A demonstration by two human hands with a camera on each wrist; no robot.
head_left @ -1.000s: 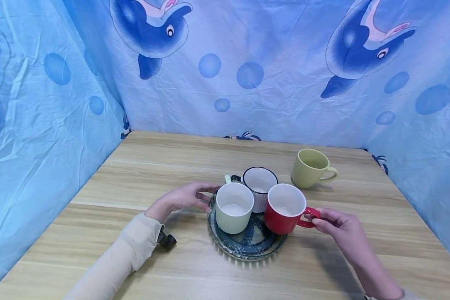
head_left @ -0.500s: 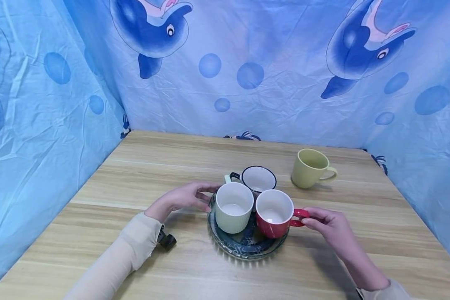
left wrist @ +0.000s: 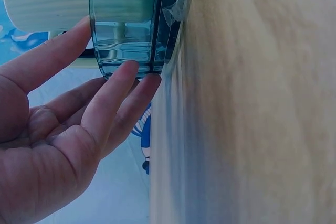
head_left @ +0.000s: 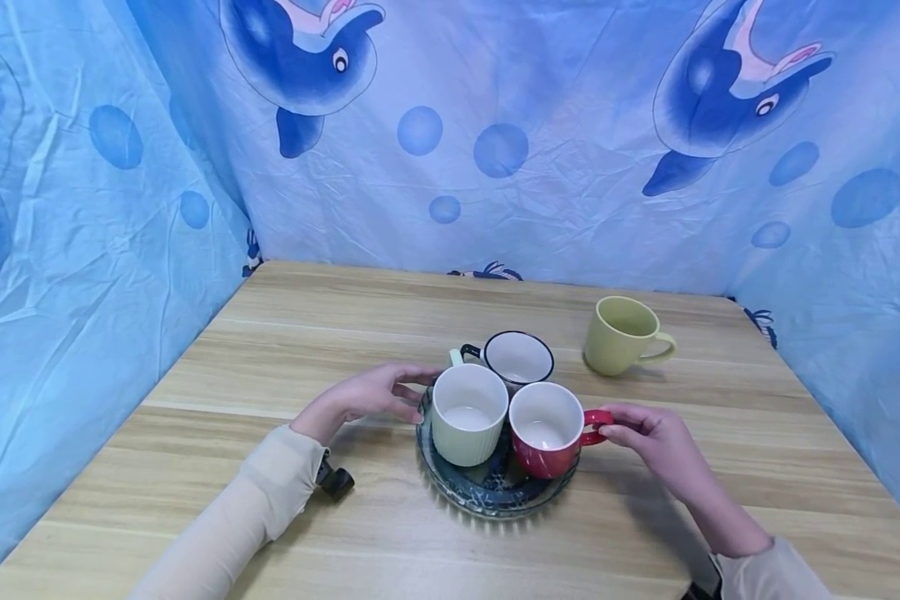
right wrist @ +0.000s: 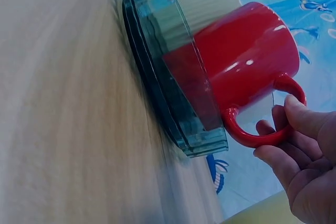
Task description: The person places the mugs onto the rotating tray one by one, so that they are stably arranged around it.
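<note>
My right hand (head_left: 656,437) pinches the handle of a red mug (head_left: 543,457) with a white inside. The mug stands within the low glass wall of a round, dark-patterned tray (head_left: 487,503). Beside it in the tray are a pale green ribbed mug (head_left: 461,437) and, behind, a white mug with a black rim (head_left: 519,358), partly hidden. At the tray's left side, my left hand (head_left: 378,392) has its fingers spread against the outer glass wall; the left wrist view shows the fingertips (left wrist: 128,69) touching it.
An olive-yellow mug (head_left: 617,346) stands on the wooden table (head_left: 330,325), behind and right of the tray, handle to the right. Blue dolphin-print cloth (head_left: 450,108) closes off the back and both sides.
My right hand has carried the red mug left and slightly toward me, in among the other mugs. The black-rimmed mug has shifted very slightly. My left hand stays in place.
</note>
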